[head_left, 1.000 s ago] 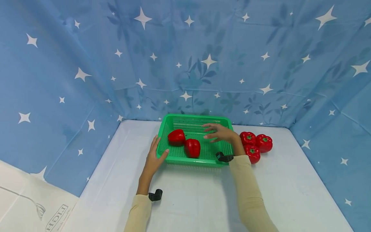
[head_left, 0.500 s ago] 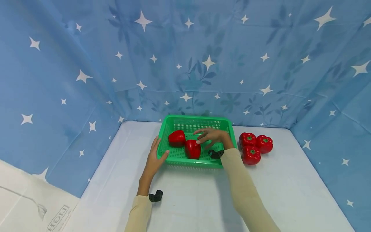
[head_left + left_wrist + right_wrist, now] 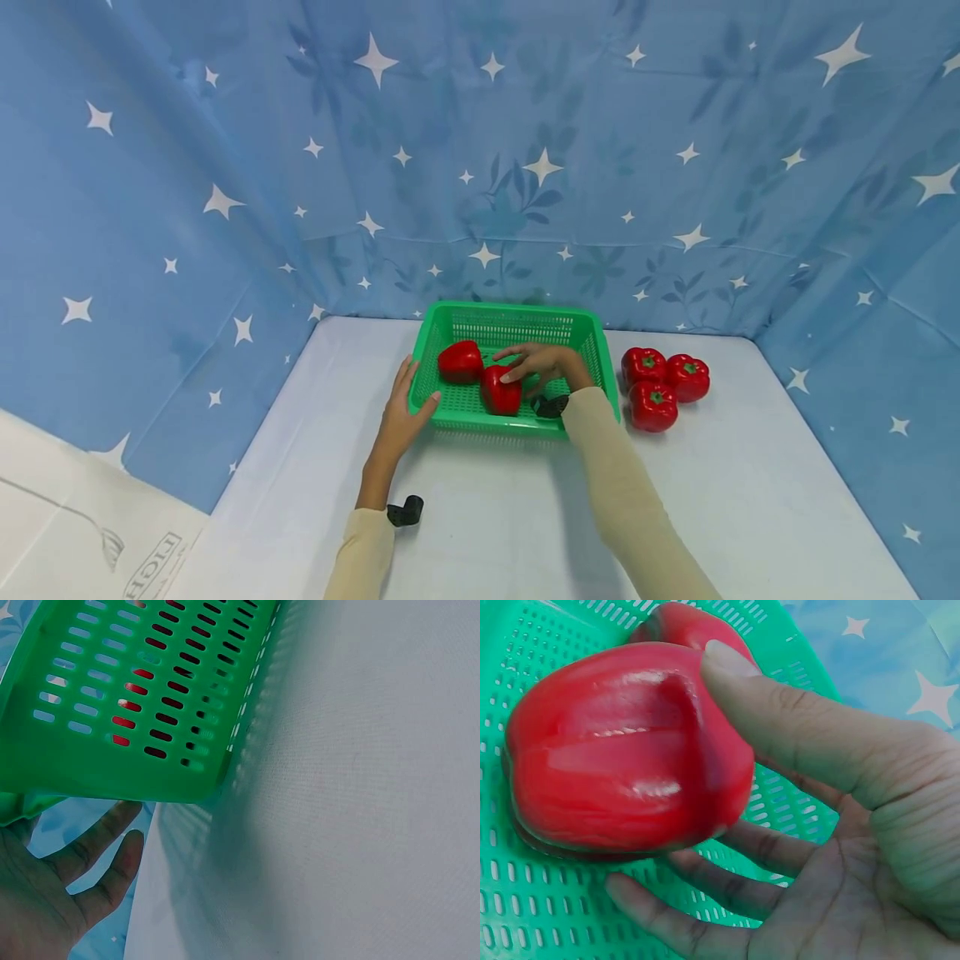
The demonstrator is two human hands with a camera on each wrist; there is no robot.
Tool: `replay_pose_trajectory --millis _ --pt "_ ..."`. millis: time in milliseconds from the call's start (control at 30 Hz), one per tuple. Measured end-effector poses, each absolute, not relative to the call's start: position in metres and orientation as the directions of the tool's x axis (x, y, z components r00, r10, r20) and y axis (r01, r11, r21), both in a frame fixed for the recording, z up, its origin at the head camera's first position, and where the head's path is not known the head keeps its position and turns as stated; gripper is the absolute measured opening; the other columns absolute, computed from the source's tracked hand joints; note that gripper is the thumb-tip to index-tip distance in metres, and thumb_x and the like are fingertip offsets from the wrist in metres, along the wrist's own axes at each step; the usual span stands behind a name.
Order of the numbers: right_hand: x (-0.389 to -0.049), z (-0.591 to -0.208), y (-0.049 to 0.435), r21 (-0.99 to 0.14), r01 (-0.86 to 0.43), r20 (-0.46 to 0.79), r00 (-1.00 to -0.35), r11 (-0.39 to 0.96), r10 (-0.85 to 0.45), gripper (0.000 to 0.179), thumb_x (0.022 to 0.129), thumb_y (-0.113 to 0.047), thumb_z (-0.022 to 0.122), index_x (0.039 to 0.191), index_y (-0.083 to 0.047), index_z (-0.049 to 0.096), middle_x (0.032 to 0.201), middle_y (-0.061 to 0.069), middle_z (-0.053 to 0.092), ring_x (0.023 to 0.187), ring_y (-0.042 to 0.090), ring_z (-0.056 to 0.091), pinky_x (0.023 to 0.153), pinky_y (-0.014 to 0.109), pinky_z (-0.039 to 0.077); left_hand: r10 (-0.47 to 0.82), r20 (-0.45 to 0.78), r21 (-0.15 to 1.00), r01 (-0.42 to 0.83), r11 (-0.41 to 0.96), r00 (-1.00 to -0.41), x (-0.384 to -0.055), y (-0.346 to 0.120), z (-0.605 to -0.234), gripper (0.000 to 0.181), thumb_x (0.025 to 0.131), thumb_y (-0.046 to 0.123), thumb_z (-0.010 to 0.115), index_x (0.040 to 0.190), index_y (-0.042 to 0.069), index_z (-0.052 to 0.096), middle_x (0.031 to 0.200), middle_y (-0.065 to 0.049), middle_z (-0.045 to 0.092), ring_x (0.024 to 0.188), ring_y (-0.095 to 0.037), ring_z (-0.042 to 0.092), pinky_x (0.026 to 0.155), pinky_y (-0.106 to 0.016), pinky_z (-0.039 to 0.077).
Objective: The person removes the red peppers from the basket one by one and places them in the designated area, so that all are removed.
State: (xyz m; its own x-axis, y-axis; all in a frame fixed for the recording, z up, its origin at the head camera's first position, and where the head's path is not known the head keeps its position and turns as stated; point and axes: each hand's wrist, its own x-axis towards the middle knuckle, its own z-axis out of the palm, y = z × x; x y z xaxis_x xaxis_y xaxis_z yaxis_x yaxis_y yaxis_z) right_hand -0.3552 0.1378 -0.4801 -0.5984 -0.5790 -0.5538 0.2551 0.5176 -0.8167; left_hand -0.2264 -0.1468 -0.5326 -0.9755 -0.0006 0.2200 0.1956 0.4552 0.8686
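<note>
In the right wrist view I see the right hand (image 3: 546, 360) grasping the gripped pepper (image 3: 498, 397): the thumb lies across its glossy skin while three fingers curve behind it. The little finger stays clear, and the palm stands apart from the fruit. I read this as a light fingertip hold, perhaps chosen because the walls leave little room for a whole palm. I cannot tell how hard it presses.

That pepper sits near the centre of my head view, inside the green basket (image 3: 517, 426), towards its near wall. The second pepper (image 3: 460, 363) lies on its side just beyond, up and to the left.

The left hand (image 3: 397, 423), left of centre, grasps nothing. Its fingers are spread and fairly straight along the basket's left side, with the thumb by the near corner. I take it to be there to steady the basket; I cannot tell whether it touches.

At centre right, three outside peppers (image 3: 653, 408) cluster on the white table (image 3: 487, 525), green stem ends up. They stand just beside the basket, presumably for easy reach.
</note>
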Motion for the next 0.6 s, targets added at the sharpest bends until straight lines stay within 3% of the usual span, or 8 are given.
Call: replay_pose_trajectory --millis 333,600 --pt "-0.351 -0.484 0.129 -0.792 0.245 -0.571 -0.619 0.559 -0.539 0.070 0.084 -0.027 0.077 0.145 -0.019 0.043 0.144 0.013 0.043 0.129 0.036 0.044 0.085 0.049 0.057 0.007 0.223 0.865 0.201 0.459 -0.975 -0.227 -0.147 -0.533 0.076 0.095 0.046 0.060 0.156 0.016 0.026 0.165 0.005 0.011 0.152 -0.024 0.012 0.117 -0.061 0.020" --pt "-0.352 -0.489 0.123 -0.776 0.280 -0.594 -0.626 0.565 -0.506 0.074 0.082 -0.025 0.079 0.145 -0.014 0.040 0.142 0.013 0.044 0.129 0.036 0.044 0.087 0.050 0.056 0.004 0.226 0.864 0.203 0.460 -0.974 -0.227 -0.147 -0.533 0.073 0.096 0.040 0.060 0.155 0.015 0.026 0.165 0.004 0.011 0.152 -0.024 0.012 0.117 -0.060 0.020"
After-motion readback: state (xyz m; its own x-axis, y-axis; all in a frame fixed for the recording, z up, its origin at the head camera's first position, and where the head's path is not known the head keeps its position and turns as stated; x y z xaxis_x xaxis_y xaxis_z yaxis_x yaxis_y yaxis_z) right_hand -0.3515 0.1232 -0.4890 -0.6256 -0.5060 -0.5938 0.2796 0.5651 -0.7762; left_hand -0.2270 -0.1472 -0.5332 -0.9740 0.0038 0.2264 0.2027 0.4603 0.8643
